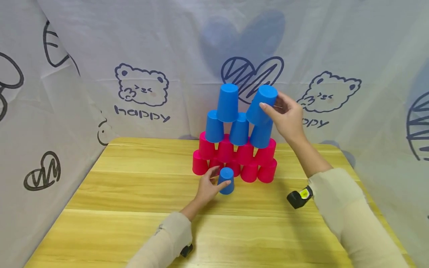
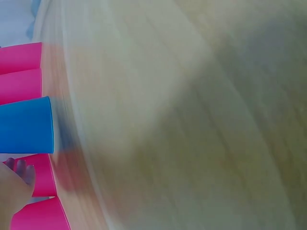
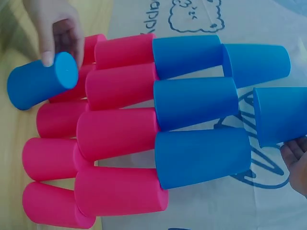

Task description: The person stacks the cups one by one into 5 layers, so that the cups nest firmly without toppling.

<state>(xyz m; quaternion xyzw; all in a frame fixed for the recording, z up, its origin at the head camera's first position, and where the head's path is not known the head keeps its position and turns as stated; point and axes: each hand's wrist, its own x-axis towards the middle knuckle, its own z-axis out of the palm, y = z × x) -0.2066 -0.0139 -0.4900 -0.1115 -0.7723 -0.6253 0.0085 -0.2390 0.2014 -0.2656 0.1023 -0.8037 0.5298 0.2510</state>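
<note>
My right hand (image 1: 289,120) holds a blue cup (image 1: 257,108) between thumb and fingers, mouth down and slightly tilted, at the right of the pyramid's upper part. In the right wrist view a gap separates this cup from the blue cups (image 3: 201,153) of the row beneath. Beside it, an upside-down blue cup (image 1: 228,104) rests on that three-cup blue row. My left hand (image 1: 206,190) grips another upside-down blue cup (image 1: 226,185) low in front of the pyramid, thumb on its near side. Whether its rim touches the table is unclear.
Two rows of pink cups (image 1: 249,173), several in each, form the pyramid's base on the wooden table (image 1: 134,197). A white cloth (image 1: 187,48) with bear and heart drawings hangs close behind. A black device (image 1: 297,199) is strapped at the right wrist.
</note>
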